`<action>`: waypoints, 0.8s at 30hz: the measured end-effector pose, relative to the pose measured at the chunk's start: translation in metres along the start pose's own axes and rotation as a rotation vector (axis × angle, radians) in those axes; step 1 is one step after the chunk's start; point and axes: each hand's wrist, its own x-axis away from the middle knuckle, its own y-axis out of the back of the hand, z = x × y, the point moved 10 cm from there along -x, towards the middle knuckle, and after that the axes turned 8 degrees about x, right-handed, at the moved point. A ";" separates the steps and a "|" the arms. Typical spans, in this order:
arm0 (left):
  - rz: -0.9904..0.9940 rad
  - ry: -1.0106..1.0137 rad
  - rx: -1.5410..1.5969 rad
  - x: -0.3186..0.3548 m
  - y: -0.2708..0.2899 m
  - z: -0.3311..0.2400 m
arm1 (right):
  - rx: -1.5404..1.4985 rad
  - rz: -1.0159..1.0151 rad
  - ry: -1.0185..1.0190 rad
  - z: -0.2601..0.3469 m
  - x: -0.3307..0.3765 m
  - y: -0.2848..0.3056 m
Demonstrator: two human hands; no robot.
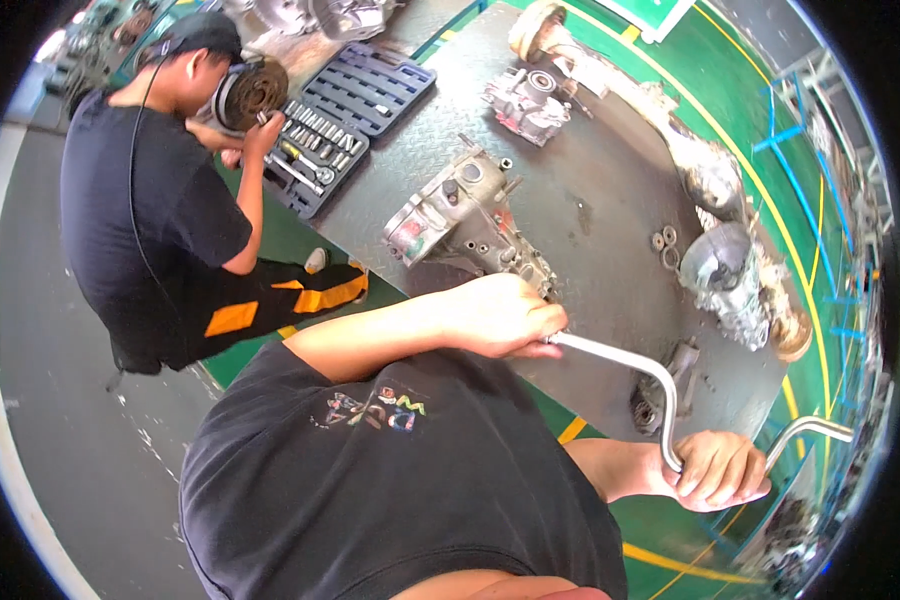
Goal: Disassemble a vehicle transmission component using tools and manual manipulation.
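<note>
My left hand (pixel 505 315) is closed around one end of a bent silver speed brace (pixel 615 352), in front of my chest. My right hand (pixel 720 470) grips the same bar farther right, past its crank bend. The bar's other end sticks out beyond that hand. Just beyond my left hand, a metal gearbox housing (pixel 455 200) rests on the metal-topped workbench (pixel 600 240). No part can be seen touching either tip of the brace; the left tip is hidden in my fist.
Another person (pixel 155 200) bends over a round rusty part (pixel 255 95) at the bench's left side. Beside them lies an open socket set case (pixel 320 150). A smaller housing (pixel 530 105), a long axle (pixel 660 120), metal rings (pixel 665 245) and a dark part (pixel 665 385) lie on the bench.
</note>
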 end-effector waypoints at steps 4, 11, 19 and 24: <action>-0.036 0.130 0.103 0.018 0.011 -0.001 | -0.115 -0.096 -0.068 -0.019 -0.012 0.009; 0.071 0.570 0.046 0.079 0.078 0.077 | 0.159 0.166 -0.050 -0.024 -0.035 -0.030; -1.153 1.099 0.227 0.361 0.165 0.357 | 1.188 -0.459 0.262 0.048 -0.014 -0.033; -1.059 1.192 -0.453 0.389 0.190 0.471 | 1.244 -0.887 -0.304 -0.005 0.053 0.056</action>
